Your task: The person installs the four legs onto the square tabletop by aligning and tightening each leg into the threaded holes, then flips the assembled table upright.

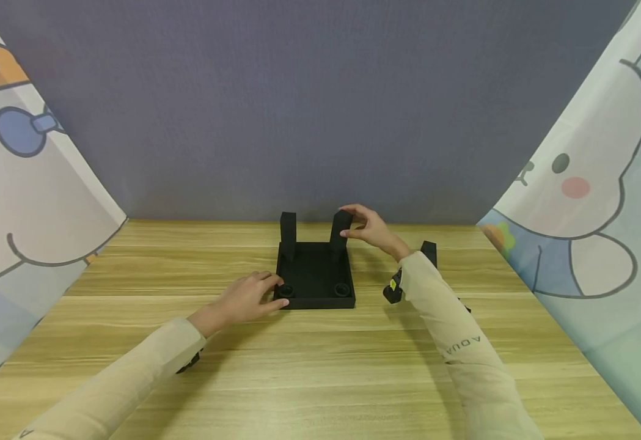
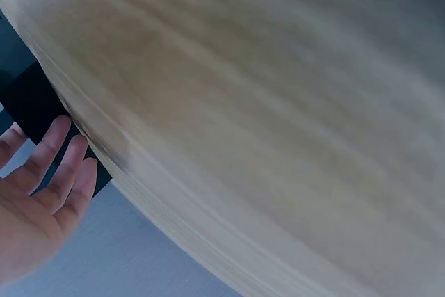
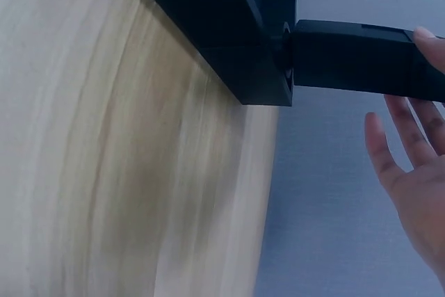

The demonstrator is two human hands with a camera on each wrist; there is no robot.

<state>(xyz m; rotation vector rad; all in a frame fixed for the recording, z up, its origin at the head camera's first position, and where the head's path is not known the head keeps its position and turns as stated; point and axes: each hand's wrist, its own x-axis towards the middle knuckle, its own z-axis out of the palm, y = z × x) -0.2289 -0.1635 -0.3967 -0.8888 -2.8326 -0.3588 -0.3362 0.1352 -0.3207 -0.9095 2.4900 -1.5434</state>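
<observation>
A black square base with a raised rim lies on the wooden table. Black posts stand at its two far corners: a left post and a right post. Round sockets show at its two near corners. My left hand holds the near left corner, thumb along the front edge, fingers at the left side. Near its top, the right post is gripped between the thumb and fingers of my right hand. In the right wrist view this post meets the corner of the base at a slight tilt.
Another black post is to the right, partly hidden by my right sleeve. A small black device with a yellow mark shows under the right wrist. A dark grey panel rises behind the table, with cartoon-printed sheets at the sides.
</observation>
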